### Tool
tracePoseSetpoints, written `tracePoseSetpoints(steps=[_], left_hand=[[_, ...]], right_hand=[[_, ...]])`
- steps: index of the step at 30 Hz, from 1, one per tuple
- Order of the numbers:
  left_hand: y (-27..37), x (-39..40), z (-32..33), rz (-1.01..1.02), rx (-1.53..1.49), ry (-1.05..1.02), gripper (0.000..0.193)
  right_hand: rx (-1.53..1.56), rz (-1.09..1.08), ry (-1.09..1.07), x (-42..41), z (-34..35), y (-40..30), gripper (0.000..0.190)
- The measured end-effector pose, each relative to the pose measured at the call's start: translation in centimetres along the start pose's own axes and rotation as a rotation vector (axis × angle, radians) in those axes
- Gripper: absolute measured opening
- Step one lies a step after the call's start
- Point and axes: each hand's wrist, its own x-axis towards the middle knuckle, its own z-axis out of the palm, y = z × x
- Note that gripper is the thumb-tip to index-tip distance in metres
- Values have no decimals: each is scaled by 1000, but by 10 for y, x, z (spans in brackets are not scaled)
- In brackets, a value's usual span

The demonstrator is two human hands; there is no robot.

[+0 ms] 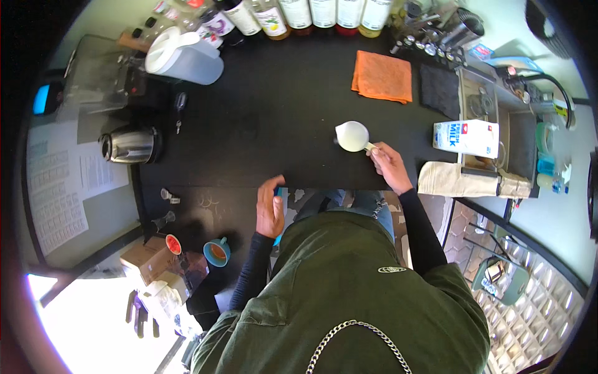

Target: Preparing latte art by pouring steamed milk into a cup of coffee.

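My right hand (391, 167) holds a small pale pitcher (352, 136) by its handle over the black counter (261, 126). The pitcher's spout points up and left. Its inside looks whitish, and I cannot tell how much liquid it holds or whether its base touches the counter. My left hand (271, 208) is at the counter's front edge, fingers loosely bent and thumb apart, with nothing visible in it. Something blue shows just behind that hand, mostly hidden. A fresh milk carton (466, 138) is to the right of my right hand, by the sink.
An orange cloth (383, 77) and a dark cloth (439, 89) lie toward the sink (518, 140). A lidded plastic jug (187, 56), a steel kettle (131, 145) and a key (179, 117) are at left. Several bottles (271, 21) line the back. A blue cup (217, 252) holds brown liquid.
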Motion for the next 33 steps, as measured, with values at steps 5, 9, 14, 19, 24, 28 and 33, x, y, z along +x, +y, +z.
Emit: tracePoseSetpoints(steps=[5,9,14,19,24,28,33], left_hand=[[-21,-96,8,-440,-36,56,30],[-38,-146,28,-641,-150,471,34],[-58,-195,31,-905,-469,1176,28],[-81,-201,-9,-966,-144,1358,95],[-89,-197,-58,-822,84,1119,112],[-99,-193,-66,-698,-5,1065,101],[-101,-183,-68,-659,-114,1029,91]], right_hand=[[-407,-284,305,-17,16,-7,36],[-666,-514,417,-19,13,-7,41],[-460,-422,287,-10,7,6,29],[-333,-417,384,-9,42,-8,20],[-116,-454,359,7,40,14,20],[58,-456,281,13,48,6,22],[-24,-520,331,23,49,3,26]])
